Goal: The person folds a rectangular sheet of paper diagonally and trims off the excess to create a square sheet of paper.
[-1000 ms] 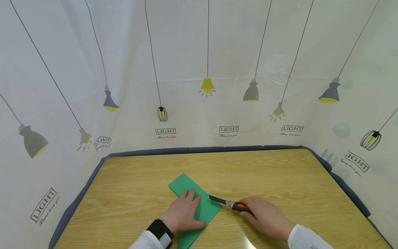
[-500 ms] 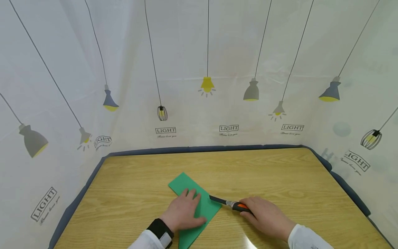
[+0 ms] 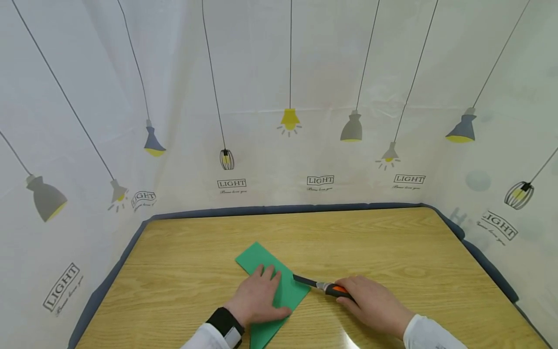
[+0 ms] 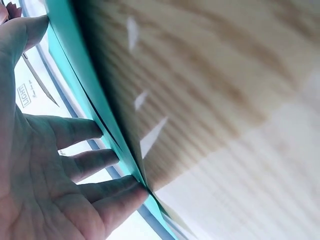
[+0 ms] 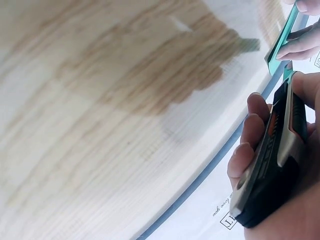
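Observation:
A folded piece of green paper lies slantwise on the wooden table. My left hand presses on it from above, fingers spread and thumb near its right-hand edge. Seen in the left wrist view, the paper has a narrow gap between its layers, and the fingertips of my hand meet its surface. To the right, my right hand grips a utility knife by its black and orange handle. The dark blade points left, its tip right at the paper's upper right edge. In the right wrist view the fingers wrap the knife.
The wooden table stretches out behind and to both sides of the hands. A dark blue border runs round its edges. White sheeting printed with lamps encloses the back and sides. Light reflects off the tabletop near the front.
My left thumb lifts slightly half a second ago and is back down on the paper now. The knife, the right hand and the paper stay in place.

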A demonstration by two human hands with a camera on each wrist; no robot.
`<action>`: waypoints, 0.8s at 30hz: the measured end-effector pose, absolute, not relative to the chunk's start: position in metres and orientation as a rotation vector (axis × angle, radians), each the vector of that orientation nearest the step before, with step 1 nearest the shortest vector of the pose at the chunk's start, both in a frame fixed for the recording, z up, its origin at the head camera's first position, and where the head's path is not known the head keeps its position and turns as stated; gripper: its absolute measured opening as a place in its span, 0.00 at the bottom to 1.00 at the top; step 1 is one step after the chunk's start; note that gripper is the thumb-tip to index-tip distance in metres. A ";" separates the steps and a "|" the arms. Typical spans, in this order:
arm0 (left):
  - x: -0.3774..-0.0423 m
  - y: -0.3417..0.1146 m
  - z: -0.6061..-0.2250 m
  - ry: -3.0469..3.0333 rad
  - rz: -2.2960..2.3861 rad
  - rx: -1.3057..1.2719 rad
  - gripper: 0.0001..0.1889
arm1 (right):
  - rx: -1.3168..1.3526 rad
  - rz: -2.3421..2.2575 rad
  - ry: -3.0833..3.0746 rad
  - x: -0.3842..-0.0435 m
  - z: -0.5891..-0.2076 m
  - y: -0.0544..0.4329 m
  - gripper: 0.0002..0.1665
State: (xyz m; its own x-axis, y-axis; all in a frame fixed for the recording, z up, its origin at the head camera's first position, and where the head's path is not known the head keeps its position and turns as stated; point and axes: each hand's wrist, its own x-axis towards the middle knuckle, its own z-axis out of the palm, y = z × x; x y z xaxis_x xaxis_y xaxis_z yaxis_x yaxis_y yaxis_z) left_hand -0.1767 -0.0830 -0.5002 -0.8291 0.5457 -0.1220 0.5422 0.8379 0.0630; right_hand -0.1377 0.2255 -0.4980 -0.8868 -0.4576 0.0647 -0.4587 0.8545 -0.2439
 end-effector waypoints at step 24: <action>-0.179 -0.085 -0.506 3.008 0.041 0.901 0.24 | 0.937 0.436 -2.963 -0.135 -0.493 0.233 0.21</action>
